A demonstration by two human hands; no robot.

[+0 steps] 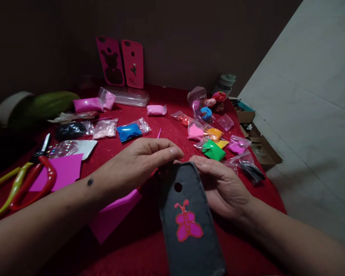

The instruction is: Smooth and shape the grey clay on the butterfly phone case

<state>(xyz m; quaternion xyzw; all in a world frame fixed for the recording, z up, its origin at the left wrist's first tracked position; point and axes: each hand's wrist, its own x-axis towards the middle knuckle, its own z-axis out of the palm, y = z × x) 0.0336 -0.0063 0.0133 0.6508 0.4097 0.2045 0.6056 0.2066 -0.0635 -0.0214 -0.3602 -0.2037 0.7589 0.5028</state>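
A dark grey phone case (pixel 195 255) with a pink butterfly outlined in orange (pixel 186 226) tilts up before me, with a round hole near its top. My right hand (pixel 222 184) grips the case by its upper right edge, thumb along the corner and fingers behind it. At the top edge, my left hand (pixel 149 157) is curled with its thumb and fingers closed on the rim; the fingertips are partly hidden. Beneath my left forearm lies a bright pink sheet (pixel 112 216). A thin pink stick (pixel 159 133) shows just beyond my left hand.
On the red cloth are red-and-yellow-handled scissors (pixel 31 176), another pink sheet (pixel 64 172), a blue clay packet (pixel 129 131), a green packet (pixel 213 150) and several others. Two pink phone cases (pixel 133 67) lean on the wall. Cardboard boxes (pixel 264 147) stand at the right.
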